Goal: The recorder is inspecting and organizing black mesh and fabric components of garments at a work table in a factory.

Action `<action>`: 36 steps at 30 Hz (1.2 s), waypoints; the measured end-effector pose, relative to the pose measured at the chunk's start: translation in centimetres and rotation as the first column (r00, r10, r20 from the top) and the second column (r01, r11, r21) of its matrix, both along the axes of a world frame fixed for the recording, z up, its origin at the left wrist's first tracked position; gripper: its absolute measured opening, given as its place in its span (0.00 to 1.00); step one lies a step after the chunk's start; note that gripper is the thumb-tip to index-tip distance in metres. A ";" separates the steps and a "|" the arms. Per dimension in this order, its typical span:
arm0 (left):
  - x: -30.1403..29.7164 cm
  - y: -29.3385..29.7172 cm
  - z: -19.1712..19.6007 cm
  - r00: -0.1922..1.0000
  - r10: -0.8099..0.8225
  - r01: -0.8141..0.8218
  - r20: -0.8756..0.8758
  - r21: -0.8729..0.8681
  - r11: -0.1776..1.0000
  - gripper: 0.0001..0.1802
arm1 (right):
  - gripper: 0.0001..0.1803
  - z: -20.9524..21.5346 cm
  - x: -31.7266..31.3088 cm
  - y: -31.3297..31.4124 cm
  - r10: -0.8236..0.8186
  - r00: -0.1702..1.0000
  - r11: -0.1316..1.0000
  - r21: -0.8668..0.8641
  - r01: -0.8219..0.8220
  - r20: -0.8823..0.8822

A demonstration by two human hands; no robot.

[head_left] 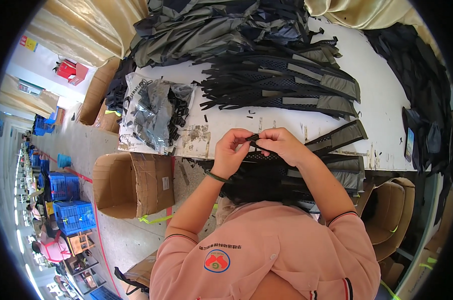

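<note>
Near the table's front edge, my two hands meet with pinched fingers around a small black buckle [253, 137]. My left hand [229, 152], with a dark band at its wrist, grips the buckle between thumb and fingers. My right hand [282, 145] pinches the end of a black strap at the buckle; the fingertips partly hide how the two join. A shoulder strap [340, 137] with black mesh and a grey panel lies across the table edge beside my right wrist. More such straps [336, 172] hang in a dark heap between my body and the table.
A pile of mesh straps [286, 80] lies beyond my hands, with grey and black fabric [211, 32] behind it. At left, a clear plastic bag [149, 112] sits by loose black buckles [179, 112]. Cardboard boxes [156, 185] flank me; dark fabric [416, 80] hangs at right.
</note>
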State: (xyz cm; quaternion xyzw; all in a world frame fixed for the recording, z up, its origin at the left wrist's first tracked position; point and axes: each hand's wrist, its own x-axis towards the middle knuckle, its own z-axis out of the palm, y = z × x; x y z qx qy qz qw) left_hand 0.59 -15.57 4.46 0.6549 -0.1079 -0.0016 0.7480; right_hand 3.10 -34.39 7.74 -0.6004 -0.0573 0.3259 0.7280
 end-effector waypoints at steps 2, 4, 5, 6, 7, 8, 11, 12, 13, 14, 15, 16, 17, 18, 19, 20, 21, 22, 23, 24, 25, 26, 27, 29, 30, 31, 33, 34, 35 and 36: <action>-0.1 -0.1 -0.1 1.000 -0.010 0.010 0.022 0.018 1.000 0.14 | 0.07 -0.1 0.0 0.0 0.001 1.000 1.000 -0.003 -0.001 -0.003; -0.2 -0.3 -0.1 1.000 -0.025 0.025 -0.003 -0.044 0.999 0.14 | 0.06 -0.2 -0.1 0.0 -0.023 1.000 1.000 0.011 0.023 -0.012; -0.3 -0.4 0.0 1.000 -0.025 0.025 -0.003 -0.044 0.999 0.14 | 0.06 -0.2 -0.2 0.0 -0.023 1.000 1.000 0.011 0.023 -0.013; -0.5 -0.6 0.1 1.000 -0.014 0.015 0.009 -0.053 0.998 0.14 | 0.06 -0.2 -0.3 0.0 -0.058 0.998 0.998 0.033 0.057 0.023; -0.6 -0.8 0.1 1.000 -0.003 0.004 0.021 -0.062 0.998 0.14 | 0.07 -0.2 -0.5 0.1 -0.093 0.994 0.994 0.057 0.090 0.058; -0.6 -1.0 0.0 1.000 -0.002 0.003 0.021 -0.062 0.998 0.14 | 0.07 -0.2 -0.6 0.2 -0.093 0.994 0.994 0.057 0.089 0.058; -0.7 -1.3 -0.1 0.998 0.029 -0.020 0.064 -0.136 0.991 0.14 | 0.07 -0.3 -1.2 0.6 -0.139 0.966 0.988 -0.043 0.151 0.216; -0.7 -1.3 0.1 0.991 0.053 -0.044 0.123 -0.079 0.996 0.14 | 0.07 0.0 -1.3 0.8 -0.168 0.931 0.974 -0.090 0.207 0.325; -0.7 -1.3 0.3 0.980 0.073 -0.070 0.183 -0.023 0.997 0.15 | 0.07 0.1 -1.4 0.9 -0.188 0.882 0.955 -0.129 0.267 0.432; -0.7 -1.3 0.3 0.980 0.073 -0.070 0.183 -0.024 0.997 0.15 | 0.07 0.1 -1.4 1.0 -0.188 0.882 0.955 -0.129 0.267 0.432; -0.6 -1.3 0.2 0.962 0.107 -0.130 0.250 0.077 0.989 0.14 | 0.08 0.0 -1.4 1.1 -0.216 0.874 0.950 -0.113 0.291 0.436; -0.6 -1.3 0.2 0.938 0.133 -0.196 0.320 0.172 0.966 0.14 | 0.08 -0.1 -1.5 1.2 -0.243 0.865 0.944 -0.097 0.315 0.439; -0.5 -1.3 0.8 0.939 0.132 -0.194 0.318 0.171 0.966 0.14 | 0.08 -0.1 -1.5 1.1 -0.245 0.865 0.943 -0.098 0.317 0.438; -0.4 -1.3 1.6 0.899 0.133 -0.262 0.416 0.270 0.927 0.13 | 0.07 -0.1 -1.4 0.9 -0.235 0.861 0.938 -0.128 0.323 0.452; -0.4 -1.3 2.2 0.852 0.120 -0.336 0.510 0.356 0.872 0.13 | 0.07 -0.1 -1.4 0.8 -0.224 0.856 0.931 -0.158 0.330 0.466; -0.4 -1.3 2.5 0.852 0.120 -0.336 0.509 0.356 0.872 0.13 | 0.07 0.0 -1.4 0.8 -0.224 0.857 0.931 -0.157 0.329 0.465; -0.5 -1.2 2.6 0.842 0.106 -0.355 0.529 0.395 0.848 0.13 | 0.07 0.0 -1.3 0.7 -0.215 0.858 0.931 -0.168 0.325 0.467; -0.5 -1.2 2.7 0.832 0.090 -0.373 0.548 0.432 0.821 0.13 | 0.07 0.0 -1.3 0.6 -0.205 0.859 0.930 -0.179 0.320 0.470; -0.6 -1.1 2.7 0.832 0.089 -0.373 0.547 0.433 0.821 0.13 | 0.07 0.0 -1.3 0.5 -0.206 0.859 0.930 -0.179 0.320 0.469; -0.5 -1.0 2.7 0.822 0.061 -0.370 0.566 0.451 0.812 0.13 | 0.07 -0.1 -1.3 0.4 -0.194 0.855 0.929 -0.189 0.317 0.481; -0.5 -1.0 2.7 0.812 0.031 -0.368 0.583 0.470 0.802 0.14 | 0.07 -0.1 -1.3 0.3 -0.182 0.851 0.928 -0.199 0.314 0.493; -0.5 -1.0 2.7 0.812 0.030 -0.367 0.583 0.471 0.802 0.14 | 0.07 -0.1 -1.4 0.3 -0.183 0.851 0.928 -0.199 0.315 0.492; -0.5 -1.0 2.6 0.810 0.018 -0.364 0.586 0.480 0.798 0.14 | 0.07 0.1 -1.5 0.3 -0.185 0.850 0.925 -0.206 0.320 0.494; -0.4 -1.0 2.6 0.808 0.004 -0.360 0.589 0.490 0.794 0.14 | 0.07 0.3 -1.6 0.2 -0.187 0.849 0.921 -0.213 0.327 0.495; -0.4 -1.1 2.6 0.805 -0.006 -0.360 0.594 0.495 0.791 0.14 | 0.07 0.4 -1.7 0.2 -0.169 0.830 0.903 -0.254 0.347 0.532; -0.4 -1.2 2.6 0.801 -0.015 -0.359 0.598 0.501 0.787 0.14 | 0.07 0.5 -1.8 0.2 -0.148 0.810 0.883 -0.293 0.367 0.568; -0.5 -1.3 2.6 0.803 -0.002 -0.363 0.596 0.492 0.791 0.14 | 0.07 0.8 -1.8 0.0 -0.192 0.912 0.947 -0.176 0.269 0.362; -0.5 -1.3 2.6 0.804 0.011 -0.368 0.594 0.483 0.795 0.14 | 0.06 0.9 -1.8 -0.1 -0.188 0.973 0.981 -0.032 0.194 0.137; -0.5 -1.4 2.6 0.804 0.011 -0.368 0.595 0.483 0.795 0.14 | 0.06 0.8 -1.8 -0.2 -0.188 0.973 0.981 -0.032 0.194 0.138; -0.4 -1.5 2.6 0.806 0.022 -0.366 0.592 0.468 0.805 0.14 | 0.07 0.7 -1.8 -0.3 -0.181 0.981 0.982 0.065 0.176 0.076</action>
